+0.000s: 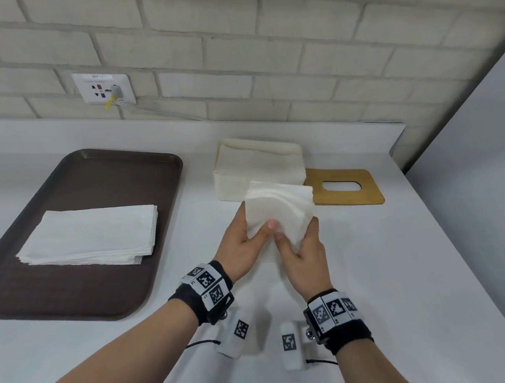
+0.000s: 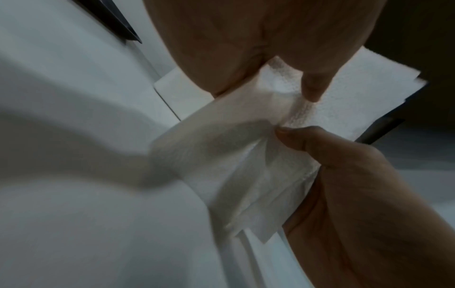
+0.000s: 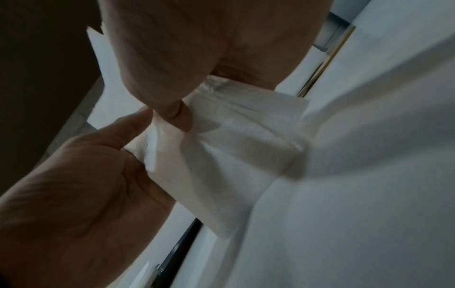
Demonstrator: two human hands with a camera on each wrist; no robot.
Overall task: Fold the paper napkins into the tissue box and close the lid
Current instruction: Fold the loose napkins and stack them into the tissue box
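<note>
We are noting, at far left, a spare stack of napkins (image 1: 90, 236) lying on the brown tray (image 1: 93, 173). Our left hand (image 1: 244, 248) and right hand (image 1: 303, 257) are both pinching a folded napkin bundle (image 1: 281, 207), thumbs on top, above the tabletop (image 1: 409, 268) just near the open tissue box (image 1: 258, 165). The wooden lid (image 1: 346, 187) is lying right of the box. Risk: the layers are fanning apart; a loosening pinch could spill sheets or jam them against the box rim.
</note>
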